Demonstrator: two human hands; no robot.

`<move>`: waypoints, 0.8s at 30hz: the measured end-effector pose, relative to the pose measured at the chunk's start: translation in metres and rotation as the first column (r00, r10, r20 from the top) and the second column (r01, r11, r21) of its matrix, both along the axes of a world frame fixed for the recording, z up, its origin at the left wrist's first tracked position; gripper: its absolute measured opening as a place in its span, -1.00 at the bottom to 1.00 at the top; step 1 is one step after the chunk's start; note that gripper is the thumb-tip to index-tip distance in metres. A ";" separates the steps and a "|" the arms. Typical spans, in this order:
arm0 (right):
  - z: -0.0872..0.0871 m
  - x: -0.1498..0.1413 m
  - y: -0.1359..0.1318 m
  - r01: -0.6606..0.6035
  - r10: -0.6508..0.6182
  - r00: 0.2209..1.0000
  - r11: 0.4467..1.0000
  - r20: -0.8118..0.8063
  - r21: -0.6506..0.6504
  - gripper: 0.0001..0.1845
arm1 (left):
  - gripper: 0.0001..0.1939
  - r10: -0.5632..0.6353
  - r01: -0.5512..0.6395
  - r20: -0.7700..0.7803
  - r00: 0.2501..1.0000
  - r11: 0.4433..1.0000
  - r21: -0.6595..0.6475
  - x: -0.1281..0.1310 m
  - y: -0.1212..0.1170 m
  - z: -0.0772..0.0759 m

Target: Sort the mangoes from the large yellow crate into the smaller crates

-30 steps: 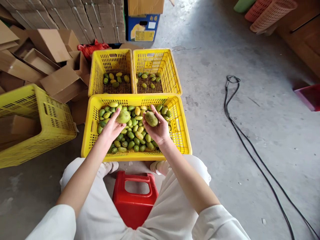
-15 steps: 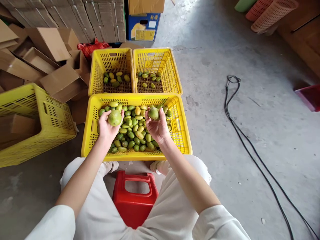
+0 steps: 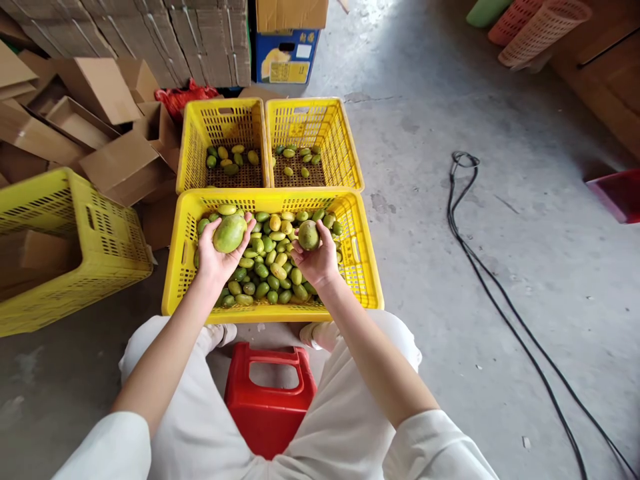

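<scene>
My left hand (image 3: 219,259) is closed round a green, oval fruit that looks like a mango (image 3: 230,233), lying lengthwise across the fingers. In my right hand (image 3: 319,260) is a second, darker green mango (image 3: 309,235), its rounded end facing me. Both hands are above a large yellow crate (image 3: 373,283) that holds many green and yellowish mangoes (image 3: 261,270). Just beyond it, two smaller yellow crates stand side by side: the left one (image 3: 181,147) and the right one (image 3: 354,150) each hold several mangoes on the bottom.
A red plastic stool (image 3: 265,413) is between my legs. At left a yellow-green crate (image 3: 107,243) holds cardboard, with open cardboard boxes (image 3: 120,163) piled behind it. A blue carton (image 3: 287,57) stands at the back. A black cable (image 3: 495,287) lies on the floor at right.
The left mango has turned from end-on to lengthwise in my fingers. The right mango has also rolled in my hand, now showing its end. Both hands stay over the large crate.
</scene>
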State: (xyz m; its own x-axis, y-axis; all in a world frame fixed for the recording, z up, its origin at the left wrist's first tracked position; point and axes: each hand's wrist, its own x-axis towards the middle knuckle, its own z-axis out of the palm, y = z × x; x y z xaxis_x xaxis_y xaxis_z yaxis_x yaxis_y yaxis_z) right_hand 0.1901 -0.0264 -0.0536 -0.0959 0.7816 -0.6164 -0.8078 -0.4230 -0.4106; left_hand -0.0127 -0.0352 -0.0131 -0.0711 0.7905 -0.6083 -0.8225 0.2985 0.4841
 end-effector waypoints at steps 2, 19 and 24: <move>0.001 0.000 0.001 0.008 -0.008 1.000 1.000 -0.021 0.002 -0.65 | -0.65 0.026 -0.026 0.011 1.000 1.000 0.003 0.000 0.000 0.001; -0.003 0.000 -0.003 0.057 -0.057 0.998 0.998 -0.035 0.004 -0.77 | -0.88 0.084 -0.083 -0.065 0.994 0.996 0.012 0.000 0.007 -0.012; 0.016 -0.004 -0.003 0.032 -0.031 0.995 0.999 -0.097 0.011 -0.85 | -0.75 0.010 -0.009 -0.055 0.998 1.000 0.002 -0.001 0.005 -0.004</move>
State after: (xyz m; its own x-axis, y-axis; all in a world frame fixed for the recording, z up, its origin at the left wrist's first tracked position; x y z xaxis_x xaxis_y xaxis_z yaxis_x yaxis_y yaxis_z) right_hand 0.1861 -0.0299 -0.0381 -0.1299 0.7929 -0.5953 -0.8566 -0.3921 -0.3354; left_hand -0.0134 -0.0300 -0.0169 -0.1117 0.7905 -0.6022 -0.7976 0.2901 0.5289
